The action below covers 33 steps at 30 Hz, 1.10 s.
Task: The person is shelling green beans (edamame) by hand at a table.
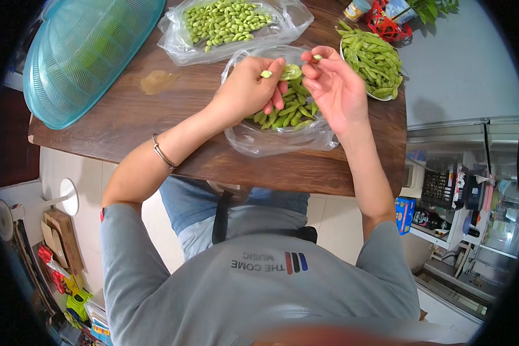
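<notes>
My left hand (253, 82) grips a split green bean pod (291, 72), its pale inside facing up. A pale green piece (266, 74), perhaps a bean, shows by its thumb. Between the fingertips of my right hand (335, 82) is a small shelled bean (317, 57). Both hands are above a clear plastic bag (259, 145) of whole pods (295, 113), partly hidden by the left hand. Farther back, shelled green beans (225, 21) lie on another clear plastic bag (289, 19). A heaped dish of pods (372, 62) stands right of my right hand.
A blue mesh food cover (86, 60) occupies the wooden table's (125, 125) left side. At the back right are a lidded jar (357, 9), a red openwork basket (382, 24) and a leafy plant (434, 8). The table's near edge runs before my lap.
</notes>
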{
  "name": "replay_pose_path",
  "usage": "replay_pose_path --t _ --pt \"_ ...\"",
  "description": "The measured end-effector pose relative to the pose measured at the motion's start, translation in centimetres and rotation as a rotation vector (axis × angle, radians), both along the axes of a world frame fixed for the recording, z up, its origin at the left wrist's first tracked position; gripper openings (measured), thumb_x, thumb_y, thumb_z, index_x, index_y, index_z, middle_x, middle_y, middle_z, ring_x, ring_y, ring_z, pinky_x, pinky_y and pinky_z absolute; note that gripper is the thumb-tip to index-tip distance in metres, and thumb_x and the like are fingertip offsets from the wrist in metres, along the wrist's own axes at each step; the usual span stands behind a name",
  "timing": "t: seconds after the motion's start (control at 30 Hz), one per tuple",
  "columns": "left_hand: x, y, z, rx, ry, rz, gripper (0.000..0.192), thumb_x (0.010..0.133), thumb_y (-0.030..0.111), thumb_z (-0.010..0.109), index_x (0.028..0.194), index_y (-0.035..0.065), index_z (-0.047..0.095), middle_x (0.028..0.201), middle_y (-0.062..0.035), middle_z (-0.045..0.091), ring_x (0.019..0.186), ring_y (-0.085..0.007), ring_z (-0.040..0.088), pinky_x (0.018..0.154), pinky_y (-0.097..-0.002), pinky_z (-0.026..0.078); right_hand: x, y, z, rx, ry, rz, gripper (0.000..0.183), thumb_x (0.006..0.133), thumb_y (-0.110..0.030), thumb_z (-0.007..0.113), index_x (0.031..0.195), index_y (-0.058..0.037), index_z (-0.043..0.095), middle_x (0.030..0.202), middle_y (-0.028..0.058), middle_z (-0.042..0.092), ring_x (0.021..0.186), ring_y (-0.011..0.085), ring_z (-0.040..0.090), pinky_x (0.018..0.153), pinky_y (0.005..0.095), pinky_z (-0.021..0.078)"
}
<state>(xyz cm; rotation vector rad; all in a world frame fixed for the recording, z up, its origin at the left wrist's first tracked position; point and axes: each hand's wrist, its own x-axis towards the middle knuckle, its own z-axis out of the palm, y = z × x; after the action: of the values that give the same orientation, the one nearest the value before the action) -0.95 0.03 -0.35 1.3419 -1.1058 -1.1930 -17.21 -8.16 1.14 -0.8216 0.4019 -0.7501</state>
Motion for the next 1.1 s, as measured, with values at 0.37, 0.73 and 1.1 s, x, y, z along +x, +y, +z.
replay_pose_path --t 0.37,0.73,1.1 --pt "0.0 0.6 0.0 -0.109 -0.312 -0.092 0.013 0.084 0.009 0.059 0.08 -0.0014 0.066 0.057 -0.0081 0.064 0.046 -0.0156 0.062 0.046 -0.0305 0.051 1.6 3.5 0.7 -0.676 0.54 0.083 0.015 0.086 -0.005 0.069 0.093 0.0022 0.057 0.08 0.0064 0.062 0.066 0.0106 0.062 0.056 0.022 0.0495" --pt "0.5 0.3 -0.1 -0.266 -0.288 -0.027 0.041 0.101 0.027 0.045 0.08 -0.0049 0.06 0.057 -0.0083 0.061 0.045 -0.0138 0.056 0.046 -0.0302 0.045 7.1 -3.5 5.4 -0.495 0.454 0.08 0.022 0.092 -0.008 0.058 0.11 0.0042 0.059 0.097 0.0078 0.064 0.083 0.0123 0.06 0.075 0.0231 0.0491" --pt "1.8 0.1 -0.5 -0.216 -0.179 0.004 0.044 0.102 0.031 0.043 0.081 -0.0028 0.061 0.053 -0.0013 0.048 0.049 -0.0088 0.045 0.049 -0.0281 0.037 7.7 -4.0 3.4 -1.118 0.506 0.093 0.031 0.096 -0.022 0.057 0.117 -0.0015 0.064 0.134 0.0159 0.054 0.121 0.0179 0.053 0.097 0.0307 0.0428"
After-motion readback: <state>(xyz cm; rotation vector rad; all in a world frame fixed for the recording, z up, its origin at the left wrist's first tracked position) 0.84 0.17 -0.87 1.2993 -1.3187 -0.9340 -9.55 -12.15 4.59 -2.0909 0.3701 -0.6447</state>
